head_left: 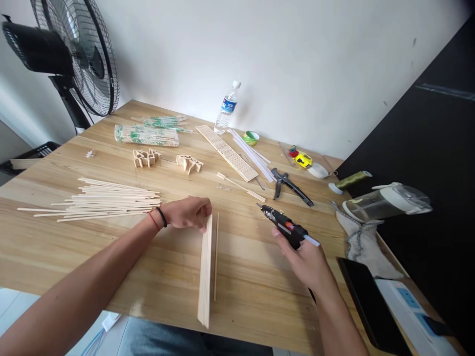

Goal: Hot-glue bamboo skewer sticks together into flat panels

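My left hand (190,213) is closed on the far end of a narrow panel of wooden sticks (205,277), which stands on its edge near the table's front. Just to the right of the panel, apart from it, a single wooden stick (216,257) lies on the wood. In my right hand (306,259) is a black hot glue gun (284,225), with a pale glue stick poking out of its back and its nozzle pointing up and left. The nozzle is held away from the panel. A heap of loose wooden sticks (115,199) lies left of my left hand.
Behind are a flat slatted panel (228,153), white glue sticks (253,153), black cutters (291,188), wrapped stick packs (146,135), small zigzag wooden pieces (189,163) and a water bottle (226,109). At right lie a phone (371,306) and a power strip (408,311). A fan (77,54) stands left.
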Tool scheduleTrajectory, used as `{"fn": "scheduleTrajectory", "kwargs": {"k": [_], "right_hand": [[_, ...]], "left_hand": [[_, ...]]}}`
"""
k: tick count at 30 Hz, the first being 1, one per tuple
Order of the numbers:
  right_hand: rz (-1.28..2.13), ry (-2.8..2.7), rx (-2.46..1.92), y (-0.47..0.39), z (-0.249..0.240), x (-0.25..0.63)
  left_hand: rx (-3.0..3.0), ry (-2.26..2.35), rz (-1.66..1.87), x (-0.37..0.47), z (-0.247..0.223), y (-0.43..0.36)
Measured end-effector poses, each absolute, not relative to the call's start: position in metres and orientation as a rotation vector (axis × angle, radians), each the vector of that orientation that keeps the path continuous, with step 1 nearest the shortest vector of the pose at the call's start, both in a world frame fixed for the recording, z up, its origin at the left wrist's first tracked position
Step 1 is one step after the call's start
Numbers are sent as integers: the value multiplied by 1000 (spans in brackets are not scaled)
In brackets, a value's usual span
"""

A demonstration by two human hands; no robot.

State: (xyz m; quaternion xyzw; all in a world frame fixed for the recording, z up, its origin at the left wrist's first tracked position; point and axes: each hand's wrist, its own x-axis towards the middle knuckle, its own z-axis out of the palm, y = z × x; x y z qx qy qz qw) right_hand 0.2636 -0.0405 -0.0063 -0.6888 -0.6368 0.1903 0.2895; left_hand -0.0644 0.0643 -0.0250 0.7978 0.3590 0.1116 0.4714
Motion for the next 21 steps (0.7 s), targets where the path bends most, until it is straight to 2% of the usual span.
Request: {"fn": "scheduleTrajectory", "kwargs": {"k": [6,11,16,21], "right_hand": [[840,-1847,-1583,-24,-3,243],[903,-1964,-1427,-1,1,237],[1034,-1868,-1403,5,-16,243],[1321,-1717,-1080,-3,-26,244]], "left_hand": [[1741,699,327,-75,-20,74],[1636,684,412,-87,-24,85],[1552,694,462,-94,-24,89],[1450,685,452,-94,-20,86]]}}
